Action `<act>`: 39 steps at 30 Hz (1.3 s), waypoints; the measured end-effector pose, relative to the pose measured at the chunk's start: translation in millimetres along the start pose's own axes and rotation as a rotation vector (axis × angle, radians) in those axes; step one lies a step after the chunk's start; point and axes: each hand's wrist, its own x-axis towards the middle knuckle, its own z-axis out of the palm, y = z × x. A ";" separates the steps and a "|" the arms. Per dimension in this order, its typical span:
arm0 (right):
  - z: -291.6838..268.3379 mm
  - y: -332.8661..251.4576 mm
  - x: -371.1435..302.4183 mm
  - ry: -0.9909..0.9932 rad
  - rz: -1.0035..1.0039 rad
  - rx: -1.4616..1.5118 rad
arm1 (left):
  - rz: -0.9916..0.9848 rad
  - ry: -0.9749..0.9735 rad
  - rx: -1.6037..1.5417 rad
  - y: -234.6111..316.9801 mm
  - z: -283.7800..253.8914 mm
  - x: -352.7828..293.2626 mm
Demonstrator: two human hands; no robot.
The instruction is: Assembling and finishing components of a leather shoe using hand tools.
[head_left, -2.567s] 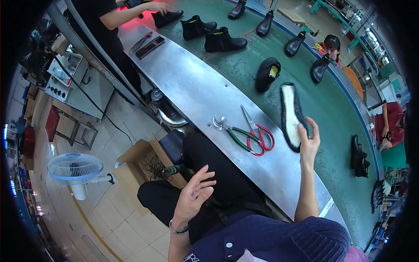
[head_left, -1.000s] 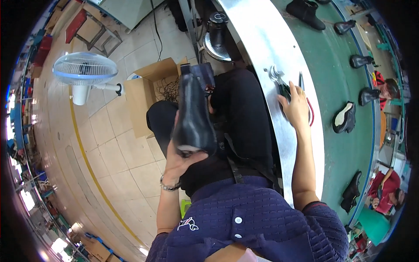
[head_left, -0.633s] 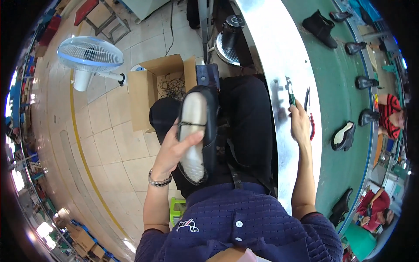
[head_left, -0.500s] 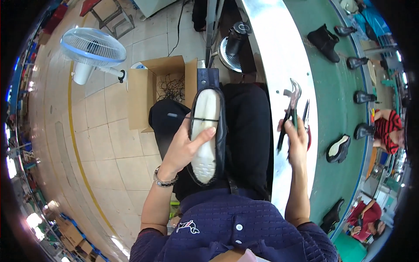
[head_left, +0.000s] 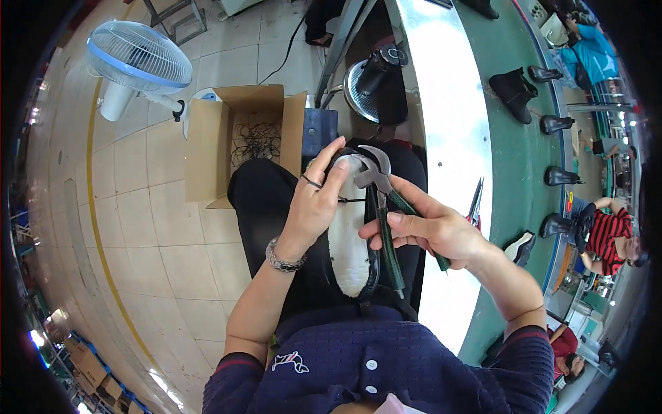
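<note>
A black shoe upper on a last [head_left: 350, 234], white sole side up, rests on my lap. My left hand [head_left: 314, 203] grips its toe end, fingers curled over the edge. My right hand [head_left: 431, 231] holds green-handled lasting pliers [head_left: 380, 200], whose metal jaws sit at the toe of the shoe beside my left fingers.
A steel workbench [head_left: 452, 138] runs along my right, with red-handled scissors [head_left: 476, 203] on it. Beyond it a green conveyor [head_left: 524, 152] carries several black boots. An open cardboard box [head_left: 241, 141] and a floor fan [head_left: 138, 58] stand on the tiled floor. Other people sit at the far right.
My left hand brought the shoe from the floor side onto my lap, sole up. My right hand picked the pliers off the bench and moved them to the shoe's toe.
</note>
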 end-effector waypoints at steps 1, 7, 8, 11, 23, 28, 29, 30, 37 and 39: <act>-3.4 -5.3 2.1 -0.006 0.032 -0.036 | 0.045 0.019 0.026 -4.4 -1.0 4.0; 3.3 -32.1 6.6 0.045 0.187 -0.132 | 0.062 0.054 0.042 -1.2 -2.6 8.8; 4.1 -27.7 7.5 0.048 0.187 -0.132 | 0.092 0.079 0.038 -4.9 -1.9 9.4; 5.1 -4.9 7.9 0.081 -0.005 -0.267 | 0.125 0.105 0.021 -7.4 1.6 10.2; 17.7 38.5 1.6 0.248 -0.218 -0.628 | 0.158 0.150 0.053 -6.3 4.9 7.5; 2.0 25.9 -3.9 0.061 -0.271 -0.231 | 0.218 0.189 0.064 -10.3 6.4 8.6; 2.0 14.3 -3.6 0.061 -0.129 -0.179 | 0.210 0.182 0.058 -9.7 5.3 9.3; 3.7 5.7 -3.0 0.066 0.010 -0.133 | 0.210 0.174 0.046 -8.4 4.3 8.9; 12.0 13.3 7.2 0.127 -0.101 -0.392 | 0.193 0.175 0.044 -10.9 2.5 11.2; 15.4 22.1 7.5 0.183 -0.187 -0.489 | 0.186 0.177 0.032 -9.8 3.2 9.8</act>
